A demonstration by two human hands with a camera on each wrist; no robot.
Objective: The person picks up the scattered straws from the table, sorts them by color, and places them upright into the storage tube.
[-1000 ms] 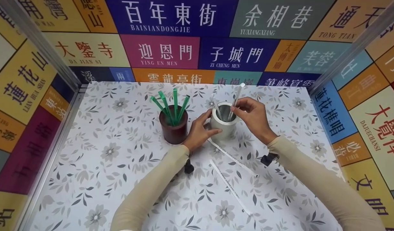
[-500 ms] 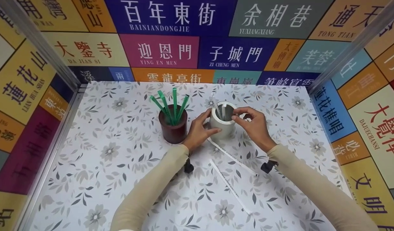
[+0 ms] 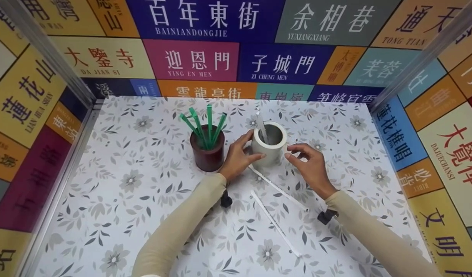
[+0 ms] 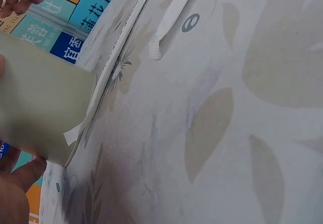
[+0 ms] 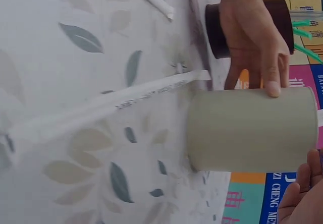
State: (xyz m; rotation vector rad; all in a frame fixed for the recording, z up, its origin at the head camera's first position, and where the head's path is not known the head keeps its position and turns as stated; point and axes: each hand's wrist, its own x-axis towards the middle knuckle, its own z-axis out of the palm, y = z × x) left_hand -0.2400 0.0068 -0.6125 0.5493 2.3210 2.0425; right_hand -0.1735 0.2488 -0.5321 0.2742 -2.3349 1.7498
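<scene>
A pale green cylindrical cup (image 3: 268, 156) stands upright on the table, two clear-wrapped straws (image 3: 262, 129) leaning at the left of its opening. My left hand (image 3: 237, 157) holds this cup from its left side, thumb across the front. In the right wrist view, that thumb (image 5: 272, 85) lies against the cup's wall. My right hand (image 3: 309, 165) is beside the cup's right side, holding nothing, fingers loosely bent. Two paper-wrapped white straws lie on the table: one straw (image 3: 280, 188) has an end near the cup's base, and the other straw (image 3: 276, 223) lies nearer me.
Left of my left hand stands a dark red-brown cup (image 3: 208, 159) with several green straws (image 3: 209, 127) sticking up. A floral-print cloth (image 3: 174, 215) covers the table. Panels with printed signs (image 3: 193, 61) rise at the back and both sides.
My right hand has let a wrapped straw down into the pale green cup and drawn back to its right side. That straw now leans left beside the other. The left hand stays put.
</scene>
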